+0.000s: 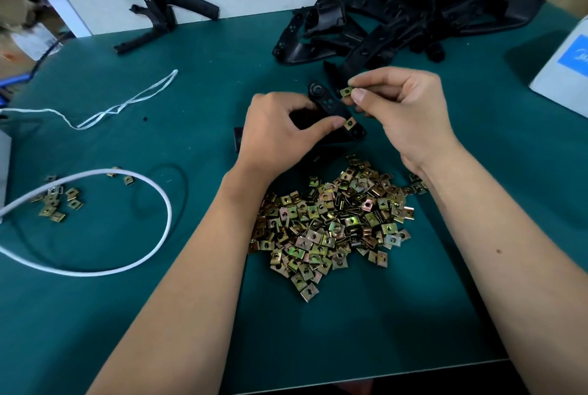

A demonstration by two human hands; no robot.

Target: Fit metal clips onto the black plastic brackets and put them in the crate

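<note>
My left hand [280,130] grips a black plastic bracket [331,106] over the middle of the green table. One metal clip [350,123] sits on the bracket's lower edge, right by my left thumb. My right hand [404,108] pinches a second metal clip [346,92] between thumb and forefinger, just above the bracket's right side. A big heap of loose brass-coloured clips [331,223] lies in front of me, between my forearms. No crate is in view.
A pile of black brackets [397,19] fills the far right of the table [191,76]; one lone bracket [165,16] lies far left. A white cable [152,197], a white string [127,102], a few stray clips [57,203] and a white box [563,70] are around.
</note>
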